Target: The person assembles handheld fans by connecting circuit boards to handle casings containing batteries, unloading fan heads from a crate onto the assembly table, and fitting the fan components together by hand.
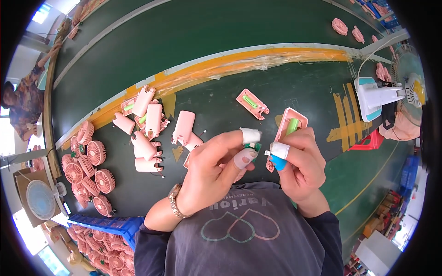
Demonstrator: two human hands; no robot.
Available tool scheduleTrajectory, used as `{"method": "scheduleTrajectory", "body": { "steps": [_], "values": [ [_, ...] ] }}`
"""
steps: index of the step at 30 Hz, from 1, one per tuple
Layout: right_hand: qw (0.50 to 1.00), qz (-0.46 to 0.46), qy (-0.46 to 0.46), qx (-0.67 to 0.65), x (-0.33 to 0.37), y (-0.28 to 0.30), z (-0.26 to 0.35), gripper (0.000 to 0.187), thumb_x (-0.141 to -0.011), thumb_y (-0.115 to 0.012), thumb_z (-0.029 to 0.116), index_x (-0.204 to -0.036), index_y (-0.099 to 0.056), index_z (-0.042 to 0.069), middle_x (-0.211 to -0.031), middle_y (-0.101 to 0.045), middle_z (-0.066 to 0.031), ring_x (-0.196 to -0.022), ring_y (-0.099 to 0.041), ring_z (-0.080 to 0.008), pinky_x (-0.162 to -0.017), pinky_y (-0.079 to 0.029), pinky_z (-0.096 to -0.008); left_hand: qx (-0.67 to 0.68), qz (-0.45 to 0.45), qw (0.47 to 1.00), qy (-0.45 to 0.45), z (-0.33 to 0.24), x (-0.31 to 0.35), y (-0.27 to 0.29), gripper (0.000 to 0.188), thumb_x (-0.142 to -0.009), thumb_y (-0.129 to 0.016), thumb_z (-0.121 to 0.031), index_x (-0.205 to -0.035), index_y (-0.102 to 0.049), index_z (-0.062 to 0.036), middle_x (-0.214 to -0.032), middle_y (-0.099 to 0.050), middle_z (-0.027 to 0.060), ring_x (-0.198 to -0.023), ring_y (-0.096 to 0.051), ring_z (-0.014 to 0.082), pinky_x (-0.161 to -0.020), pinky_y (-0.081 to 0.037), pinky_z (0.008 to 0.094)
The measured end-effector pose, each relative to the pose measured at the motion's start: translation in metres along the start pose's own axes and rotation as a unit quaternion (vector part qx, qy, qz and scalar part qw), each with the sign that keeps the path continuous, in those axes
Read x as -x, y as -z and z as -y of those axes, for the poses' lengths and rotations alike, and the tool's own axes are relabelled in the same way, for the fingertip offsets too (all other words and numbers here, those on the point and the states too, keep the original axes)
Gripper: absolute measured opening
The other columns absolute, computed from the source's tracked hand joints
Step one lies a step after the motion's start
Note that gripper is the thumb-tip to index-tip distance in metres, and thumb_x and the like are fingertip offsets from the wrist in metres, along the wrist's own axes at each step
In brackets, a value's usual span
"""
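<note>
My left hand (214, 158), white tape on two fingertips, pinches a small green circuit board (252, 146) between thumb and forefinger. Facing it, my right hand (304, 161) has white and blue finger coverings and is closed on a small white connector (267, 152). The two hands are close together but apart. Just behind my right hand lies an open pink casing (289, 114) with a green battery (293, 125) inside, partly covered by the hand. Farther off is another open pink casing (245, 97) holding a green battery and wires.
Pink casings (146, 110) are piled left on the dark green table (207, 99). Round pink fan heads (94, 154) lie farther left, above a blue crate (108, 224) full of more. At right stand a white-and-blue device (375, 96) and a red stool (368, 141). A person (25, 106) sits far left.
</note>
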State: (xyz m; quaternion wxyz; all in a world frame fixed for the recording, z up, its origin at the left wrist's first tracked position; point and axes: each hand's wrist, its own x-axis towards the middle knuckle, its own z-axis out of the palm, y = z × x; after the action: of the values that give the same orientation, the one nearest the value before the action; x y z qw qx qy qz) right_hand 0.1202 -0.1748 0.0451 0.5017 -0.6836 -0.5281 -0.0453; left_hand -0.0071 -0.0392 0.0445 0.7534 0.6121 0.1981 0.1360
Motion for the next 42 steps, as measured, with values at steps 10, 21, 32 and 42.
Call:
{"method": "scheduleTrajectory", "body": {
  "steps": [10, 21, 32, 42],
  "values": [
    [0.999, 0.045, -0.010, -0.023, 0.001, -0.006, -0.001, 0.030, -0.069, -0.065, -0.010, -0.097, -0.063, 0.000, -0.089, -0.061, -0.0093, -0.072, -0.058, -0.0198, -0.066, -0.043, -0.0312, -0.249, -0.040, 0.945, -0.207, 0.003, -0.005, 0.004, 0.022, -0.076, -0.069, 0.000, -0.098, -0.065, -0.0019, -0.083, -0.058, 0.0078, -0.060, -0.061, 0.0157, -0.048, -0.048, 0.0264],
    [0.872, 0.158, -0.319, -0.337, 0.012, -0.006, -0.011, 0.016, -0.087, -0.058, 0.001, -0.103, -0.054, -0.001, -0.100, -0.058, -0.0111, -0.067, -0.065, -0.0132, -0.062, -0.052, -0.0247, -0.522, -0.035, 0.776, -0.352, 0.007, 0.003, 0.007, 0.025, -0.065, -0.062, 0.004, -0.090, -0.063, -0.0006, -0.092, -0.062, 0.0118, -0.071, -0.063, 0.0271, -0.055, -0.051, 0.0342],
    [0.921, 0.107, -0.283, -0.246, 0.020, 0.003, -0.007, 0.012, -0.087, -0.058, 0.005, -0.096, -0.053, 0.001, -0.100, -0.059, -0.0117, -0.092, -0.057, -0.0207, -0.063, -0.050, -0.0310, -0.083, -0.070, 0.993, -0.055, 0.027, -0.003, -0.002, 0.023, -0.092, -0.053, 0.000, -0.114, -0.052, 0.0070, -0.091, -0.061, 0.0078, -0.069, -0.062, 0.0125, -0.066, -0.054, 0.0232],
    [0.968, 0.059, -0.195, -0.147, 0.023, -0.015, 0.002, 0.015, -0.083, -0.061, 0.004, -0.095, -0.054, 0.002, -0.102, -0.058, -0.0122, -0.099, -0.056, -0.0286, -0.081, -0.047, -0.0375, -0.045, -0.054, 0.996, -0.064, 0.020, 0.008, 0.006, 0.017, -0.090, -0.058, -0.002, -0.105, -0.054, 0.0039, -0.090, -0.062, 0.0072, -0.070, -0.062, 0.0121, -0.066, -0.053, 0.0228]
  ]
}}
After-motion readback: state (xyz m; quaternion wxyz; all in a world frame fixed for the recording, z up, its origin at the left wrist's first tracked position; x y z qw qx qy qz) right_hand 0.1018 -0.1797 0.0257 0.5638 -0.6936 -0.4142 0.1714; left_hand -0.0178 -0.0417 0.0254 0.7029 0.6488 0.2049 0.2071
